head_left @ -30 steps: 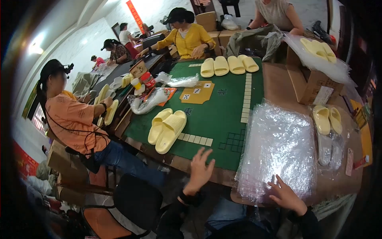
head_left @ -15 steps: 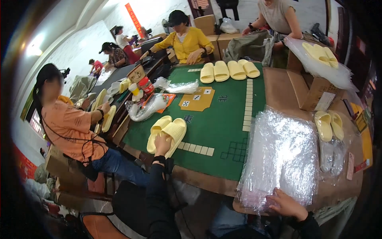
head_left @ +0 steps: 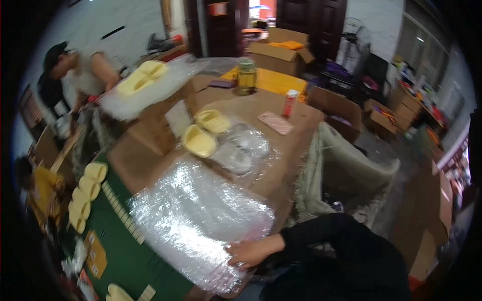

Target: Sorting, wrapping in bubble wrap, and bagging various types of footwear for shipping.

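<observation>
My right hand (head_left: 255, 252) lies on the near edge of a stack of clear plastic bags (head_left: 188, 218), fingers stretched over the film and slightly bent. No bag is lifted from the stack. My left hand is out of the picture. At the lower left edge, part of a pale yellow slipper (head_left: 118, 293) shows on the green mat (head_left: 150, 278). Beyond the stack lies a pair of yellow slippers (head_left: 200, 140), beside shiny clear wrapping (head_left: 241, 150). Several more yellow slippers (head_left: 89, 187) stand in a row on the mat's far side.
A cardboard box (head_left: 158, 128) carries plastic sheets and a slipper pair (head_left: 143, 79). Near the table's right edge are a pink phone (head_left: 275, 123), a can (head_left: 289, 103) and a jar (head_left: 246, 78). An open sack (head_left: 321, 165) stands right. Two people work at left.
The view has swung to the right, so the mat sits lower left. My left hand, earlier on a slipper pair, has left the picture. My right hand still rests on the bags.
</observation>
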The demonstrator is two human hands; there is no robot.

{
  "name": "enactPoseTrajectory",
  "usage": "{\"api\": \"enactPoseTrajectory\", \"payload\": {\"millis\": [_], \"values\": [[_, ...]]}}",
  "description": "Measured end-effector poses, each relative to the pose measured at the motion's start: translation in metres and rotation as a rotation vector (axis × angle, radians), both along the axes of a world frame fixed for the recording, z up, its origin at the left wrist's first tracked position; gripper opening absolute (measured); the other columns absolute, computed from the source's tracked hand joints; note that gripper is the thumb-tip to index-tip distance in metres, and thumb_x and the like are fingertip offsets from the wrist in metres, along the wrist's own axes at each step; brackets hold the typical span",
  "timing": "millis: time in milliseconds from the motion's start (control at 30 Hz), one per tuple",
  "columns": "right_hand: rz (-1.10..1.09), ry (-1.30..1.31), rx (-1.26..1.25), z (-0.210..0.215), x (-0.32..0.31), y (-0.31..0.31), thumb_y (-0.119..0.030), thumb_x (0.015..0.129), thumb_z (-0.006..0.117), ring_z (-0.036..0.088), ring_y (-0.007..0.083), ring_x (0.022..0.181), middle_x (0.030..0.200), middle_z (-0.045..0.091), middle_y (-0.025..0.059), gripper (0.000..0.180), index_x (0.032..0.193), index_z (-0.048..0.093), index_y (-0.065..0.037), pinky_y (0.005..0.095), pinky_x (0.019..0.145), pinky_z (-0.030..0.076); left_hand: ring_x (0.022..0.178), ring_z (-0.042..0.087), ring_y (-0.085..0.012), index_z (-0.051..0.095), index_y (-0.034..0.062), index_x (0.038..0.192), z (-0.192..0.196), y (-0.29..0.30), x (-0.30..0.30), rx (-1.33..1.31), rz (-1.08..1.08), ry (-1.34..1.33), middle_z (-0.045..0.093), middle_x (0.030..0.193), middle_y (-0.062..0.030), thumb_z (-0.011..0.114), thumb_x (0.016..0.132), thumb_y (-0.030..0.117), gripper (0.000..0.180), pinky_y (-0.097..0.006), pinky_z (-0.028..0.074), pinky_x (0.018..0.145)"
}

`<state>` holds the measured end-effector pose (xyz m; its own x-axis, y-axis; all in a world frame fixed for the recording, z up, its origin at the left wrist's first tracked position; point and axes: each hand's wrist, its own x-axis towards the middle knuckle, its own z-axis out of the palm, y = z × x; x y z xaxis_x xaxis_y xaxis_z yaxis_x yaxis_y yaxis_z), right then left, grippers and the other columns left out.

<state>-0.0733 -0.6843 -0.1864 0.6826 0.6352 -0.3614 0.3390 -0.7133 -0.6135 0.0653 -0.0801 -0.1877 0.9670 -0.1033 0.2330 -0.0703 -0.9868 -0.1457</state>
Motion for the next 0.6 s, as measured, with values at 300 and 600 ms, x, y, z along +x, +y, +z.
{"api": "enactPoseTrajectory", "payload": {"millis": [300,600], "values": [[-0.07,-0.104,-0.017,-0.009,-0.019,0.006,-0.027,0.081,0.065,0.026,0.0517,0.133,0.145,0.022,0.0342,0.049,0.124,0.049,-0.011,0.0662,0.099,0.033,0.082,0.061,-0.0281,0.071,0.0131,0.1,0.081,-0.19,-0.028,0.043,-0.123,-0.102,0.066,0.091,-0.0112,0.056,0.086,0.024,0.024,-0.044,0.05,0.075],[-0.12,-0.129,-0.029,-0.003,-0.024,-0.007,-0.029,0.084,0.064,0.028,0.0505,0.133,0.14,0.033,0.0309,0.052,0.13,0.047,-0.011,0.0669,0.1,0.031,0.087,0.055,-0.0149,0.056,-0.0027,0.104,0.129,-0.385,-0.076,-1.732,-0.138,0.423,0.059,0.096,-0.0081,0.05,0.084,0.004,0.022,-0.026,0.045,0.078]]}}
